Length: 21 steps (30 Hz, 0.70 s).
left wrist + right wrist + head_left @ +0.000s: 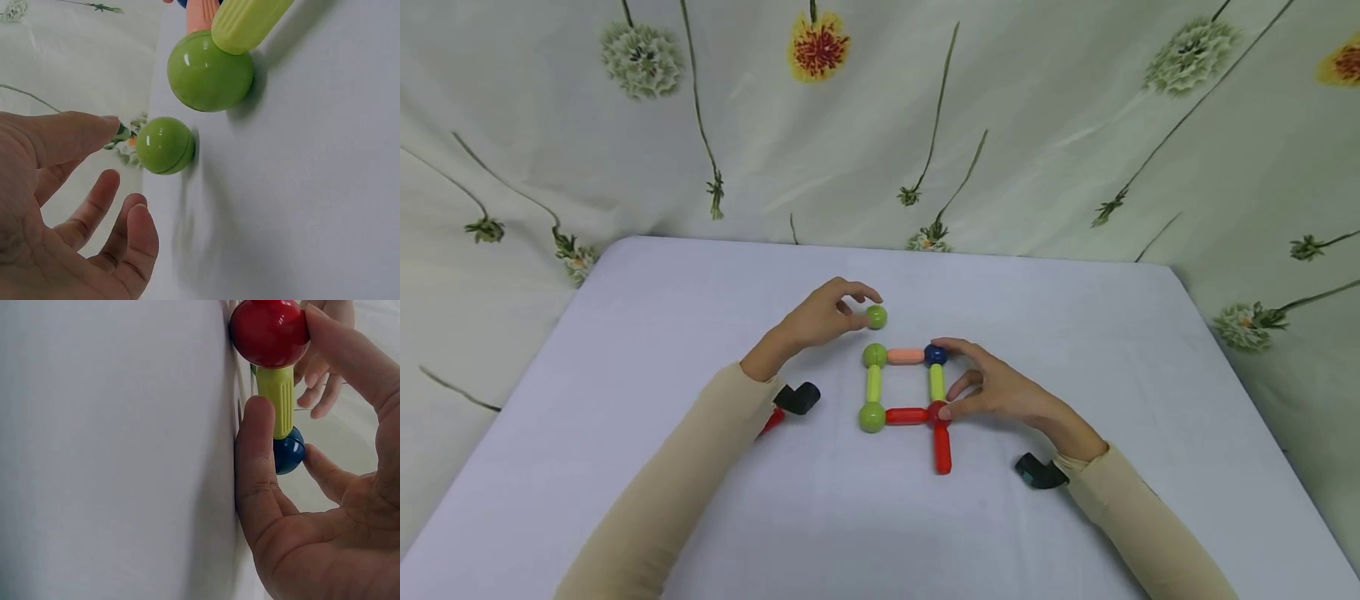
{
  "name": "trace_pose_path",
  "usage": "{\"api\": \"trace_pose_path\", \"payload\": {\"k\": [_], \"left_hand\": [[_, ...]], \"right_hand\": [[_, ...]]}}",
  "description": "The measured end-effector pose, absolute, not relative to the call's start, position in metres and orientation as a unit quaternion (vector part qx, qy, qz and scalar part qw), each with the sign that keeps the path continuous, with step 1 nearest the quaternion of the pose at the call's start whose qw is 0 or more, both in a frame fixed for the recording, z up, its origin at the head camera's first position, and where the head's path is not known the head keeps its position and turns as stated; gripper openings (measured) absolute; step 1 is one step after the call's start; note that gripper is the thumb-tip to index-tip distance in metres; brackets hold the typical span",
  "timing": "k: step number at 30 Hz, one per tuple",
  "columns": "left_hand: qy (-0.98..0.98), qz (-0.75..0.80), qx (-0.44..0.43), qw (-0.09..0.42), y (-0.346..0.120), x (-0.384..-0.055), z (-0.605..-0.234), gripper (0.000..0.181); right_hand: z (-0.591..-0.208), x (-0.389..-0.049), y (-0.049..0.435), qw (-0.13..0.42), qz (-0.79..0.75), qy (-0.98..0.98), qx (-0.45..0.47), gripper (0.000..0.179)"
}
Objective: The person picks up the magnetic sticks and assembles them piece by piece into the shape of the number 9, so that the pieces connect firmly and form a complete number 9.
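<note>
A square of toy balls and rods lies on the table. Its corners are two green balls (872,417), a blue ball (936,354) and a red ball (270,331). Pink, red and yellow-green rods (874,384) join them, and another red rod (942,451) extends from the red ball toward the front. My right hand (1003,387) grips the square's right side, thumb against the red ball and a fingertip at the blue one. Beyond the square sits a loose green ball (165,145). Close beside it, my left hand (827,315) has its fingers loosely bent and spread, holding nothing.
Beside the left wrist lies a red piece (772,421), partly covered by the sleeve and a black wrist camera (797,398). Another black camera (1040,471) is at the right wrist. A flower-printed cloth (1037,150) hangs behind the white table (1075,308).
</note>
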<state>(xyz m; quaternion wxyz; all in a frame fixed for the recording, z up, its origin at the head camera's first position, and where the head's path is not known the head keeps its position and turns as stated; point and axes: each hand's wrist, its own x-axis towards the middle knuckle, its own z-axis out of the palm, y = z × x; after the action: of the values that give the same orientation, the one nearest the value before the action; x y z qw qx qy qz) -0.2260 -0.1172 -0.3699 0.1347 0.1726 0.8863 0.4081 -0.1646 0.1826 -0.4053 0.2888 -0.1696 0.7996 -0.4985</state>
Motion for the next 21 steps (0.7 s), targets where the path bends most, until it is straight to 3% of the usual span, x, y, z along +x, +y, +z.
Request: {"api": "trace_pose_path", "payload": {"k": [10,21], "left_hand": [[0.885,0.409,0.135,0.176,-0.109,-0.241,-0.391,0.04],[0.902,0.375,0.136,0.164,-0.101,-0.239,-0.392,0.04]], "right_hand": [[-0.408,-0.166,0.182,0.29,-0.502,0.797,-0.172,0.091],[-0.407,-0.166,0.183,0.288,-0.511,0.79,-0.18,0.09]]}}
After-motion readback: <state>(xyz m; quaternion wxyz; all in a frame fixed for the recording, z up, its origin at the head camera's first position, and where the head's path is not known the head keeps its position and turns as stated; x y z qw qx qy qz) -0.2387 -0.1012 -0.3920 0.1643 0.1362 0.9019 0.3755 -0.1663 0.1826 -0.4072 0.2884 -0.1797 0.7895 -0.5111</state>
